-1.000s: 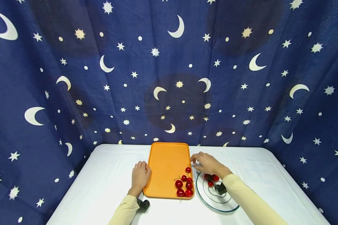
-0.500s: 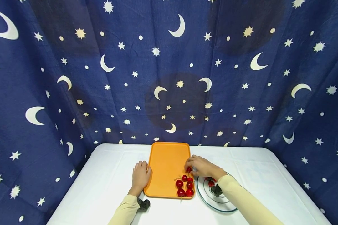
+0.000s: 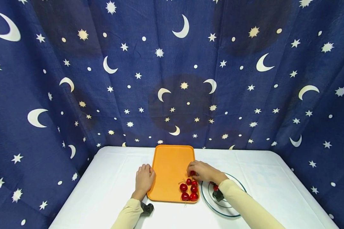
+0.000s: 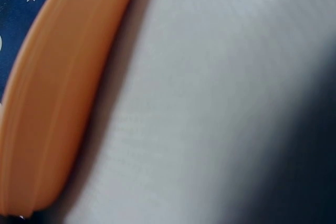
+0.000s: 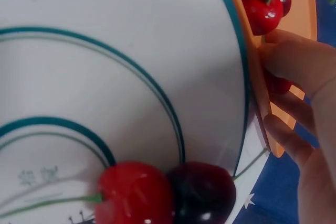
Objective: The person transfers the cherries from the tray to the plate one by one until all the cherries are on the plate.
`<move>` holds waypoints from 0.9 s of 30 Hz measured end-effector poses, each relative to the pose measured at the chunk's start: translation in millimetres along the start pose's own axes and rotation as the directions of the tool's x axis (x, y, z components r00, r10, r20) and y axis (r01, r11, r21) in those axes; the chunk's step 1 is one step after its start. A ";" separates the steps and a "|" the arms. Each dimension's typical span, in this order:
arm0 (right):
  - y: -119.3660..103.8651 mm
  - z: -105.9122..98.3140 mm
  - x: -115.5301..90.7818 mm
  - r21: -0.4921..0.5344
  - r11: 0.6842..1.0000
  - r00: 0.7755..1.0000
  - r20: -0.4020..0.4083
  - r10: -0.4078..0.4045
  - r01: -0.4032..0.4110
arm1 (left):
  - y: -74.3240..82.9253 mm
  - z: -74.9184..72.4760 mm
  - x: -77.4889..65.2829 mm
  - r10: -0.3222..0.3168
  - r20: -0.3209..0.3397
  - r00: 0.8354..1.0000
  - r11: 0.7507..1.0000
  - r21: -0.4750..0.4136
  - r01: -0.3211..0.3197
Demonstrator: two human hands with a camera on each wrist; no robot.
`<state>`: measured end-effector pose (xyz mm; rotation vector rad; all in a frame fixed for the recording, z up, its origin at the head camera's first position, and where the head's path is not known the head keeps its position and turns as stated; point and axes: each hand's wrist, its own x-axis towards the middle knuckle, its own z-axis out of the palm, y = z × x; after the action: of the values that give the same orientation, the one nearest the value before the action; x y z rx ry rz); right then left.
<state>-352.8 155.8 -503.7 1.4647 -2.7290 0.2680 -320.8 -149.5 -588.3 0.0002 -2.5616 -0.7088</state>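
In the head view, my left hand [image 3: 143, 180] holds the left edge of an orange tray [image 3: 170, 159], its thumb over the rim. The left wrist view shows the tray's side wall [image 4: 58, 93], but not the hand. My right hand [image 3: 204, 171] is at the tray's right edge, thumb and fingers around a red cherry [image 3: 193, 173]; in the right wrist view this cherry [image 5: 279, 84] is partly covered by the fingers. Several more cherries [image 3: 183, 187] lie in the tray's near right corner, some with stems.
A round white plate [image 3: 230, 210] with teal rings stands right of the tray, partly under the right forearm. A bright red cherry [image 5: 135, 192] and a dark one [image 5: 202, 192] are on it. A white cloth [image 3: 111, 171] covers the table; a starry blue curtain [image 3: 172, 73] hangs behind.
My right hand has moved left and down from beyond the plate to the cherry at the tray's right edge, and its fingers have closed around it. The left hand stays at the tray.
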 end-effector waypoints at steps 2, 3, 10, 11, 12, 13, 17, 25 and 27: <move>0.3 0.3 0.6 0.010 1.000 1.000 0.011 0.012 -0.012 | 0.9 -0.9 -0.3 -0.001 -0.004 1.000 1.000 -0.008 0.001; 0.5 0.4 0.8 0.014 1.000 1.000 0.015 0.017 -0.018 | 1.4 -1.3 -0.5 -0.003 -0.005 1.000 1.000 -0.013 0.003; 3.6 2.9 0.9 0.009 1.000 1.000 -0.020 -0.008 0.009 | 2.8 -1.5 -0.9 0.001 -0.020 1.000 1.000 -0.004 -0.001; 3.8 3.2 0.7 0.009 1.000 0.999 -0.030 -0.019 0.019 | 2.7 -1.2 -0.8 -0.004 -0.016 1.000 1.000 -0.005 0.004; 3.9 3.7 0.5 0.009 1.000 0.999 -0.038 -0.026 0.027 | 2.6 -1.0 -0.6 -0.006 -0.014 1.000 1.000 -0.004 0.006; 3.9 4.1 0.2 0.007 0.999 0.998 -0.046 -0.032 0.033 | 2.5 -0.8 -0.5 -0.008 -0.010 1.000 1.000 -0.004 0.008; 2.9 5.2 -1.2 0.004 1.000 0.998 -0.063 -0.027 0.027 | 1.8 -0.5 0.2 -0.020 0.017 1.000 1.000 -0.007 0.020; 0.7 1.3 -0.7 0.022 1.000 0.996 -0.083 0.008 -0.006 | 1.1 -1.5 0.3 -0.020 0.028 0.999 1.000 -0.005 0.021; 1.6 0.9 -1.2 0.022 1.000 0.996 -0.090 0.022 -0.020 | 2.2 -2.9 0.2 -0.027 0.038 0.999 1.000 0.001 0.027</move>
<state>-353.3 157.6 -504.9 1.3937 -2.6795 0.3562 -319.4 -149.0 -585.0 0.0221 -2.6021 -0.7255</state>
